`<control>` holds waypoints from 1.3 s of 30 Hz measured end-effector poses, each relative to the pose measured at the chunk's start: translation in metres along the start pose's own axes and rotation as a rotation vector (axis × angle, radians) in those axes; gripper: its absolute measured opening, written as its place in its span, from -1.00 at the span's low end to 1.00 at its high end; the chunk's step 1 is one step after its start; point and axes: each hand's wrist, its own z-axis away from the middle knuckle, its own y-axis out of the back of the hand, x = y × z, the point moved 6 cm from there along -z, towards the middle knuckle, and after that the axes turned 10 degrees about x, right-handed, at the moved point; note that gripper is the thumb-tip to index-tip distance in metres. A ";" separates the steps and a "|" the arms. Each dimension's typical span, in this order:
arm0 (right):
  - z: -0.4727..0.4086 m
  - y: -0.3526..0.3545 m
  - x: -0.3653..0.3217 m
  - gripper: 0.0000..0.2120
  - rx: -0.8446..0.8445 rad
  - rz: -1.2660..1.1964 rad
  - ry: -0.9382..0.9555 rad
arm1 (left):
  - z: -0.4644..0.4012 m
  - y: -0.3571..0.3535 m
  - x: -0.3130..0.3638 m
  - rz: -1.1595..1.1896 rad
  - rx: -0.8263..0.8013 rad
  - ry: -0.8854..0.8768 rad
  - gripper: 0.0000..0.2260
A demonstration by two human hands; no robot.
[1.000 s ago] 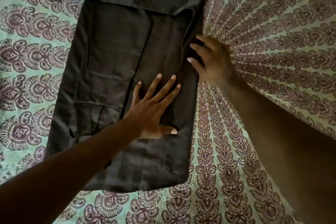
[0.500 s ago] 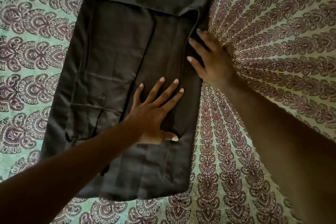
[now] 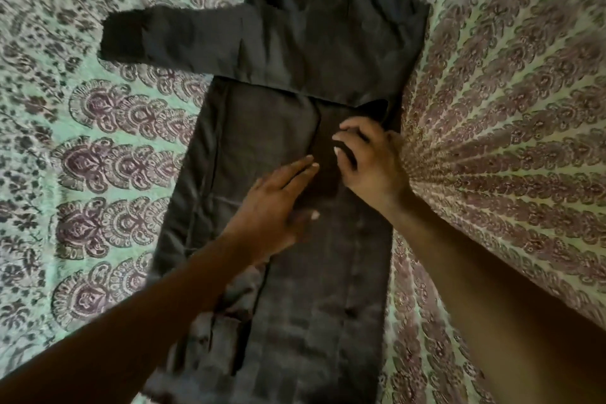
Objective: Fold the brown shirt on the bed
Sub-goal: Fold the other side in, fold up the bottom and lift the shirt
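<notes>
The dark brown shirt (image 3: 295,59) lies flat on the bed as a long narrow strip running away from me. One sleeve (image 3: 170,39) sticks out to the left near the far end. My left hand (image 3: 275,207) rests flat on the cloth at the strip's middle, fingers together and pointing up-right. My right hand (image 3: 370,161) sits just beyond it at the shirt's right edge, fingers curled onto a dark fold of fabric there; whether it pinches the fold I cannot tell.
The bed is covered by a green sheet (image 3: 98,157) with purple paisley print, fanning into a radial pattern on the right (image 3: 508,141). Both forearms reach in from the bottom corners.
The view has pulled back, so the shirt's far end and left sleeve now show. My left hand's fingers have closed together. My right hand moved inward onto the shirt, close to the left.
</notes>
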 end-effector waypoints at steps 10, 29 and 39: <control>-0.130 -0.108 -0.047 -0.67 -0.269 -0.065 -0.224 | -0.092 0.135 -0.185 -0.120 0.366 0.687 -0.37; -0.155 -0.114 -0.030 -0.81 -0.334 -0.250 -0.585 | -0.139 0.174 -0.195 0.622 0.651 1.050 -0.70; -0.124 -0.026 0.009 -0.11 -0.336 -1.200 -1.411 | -0.127 0.077 -0.007 0.971 -0.048 0.426 -0.66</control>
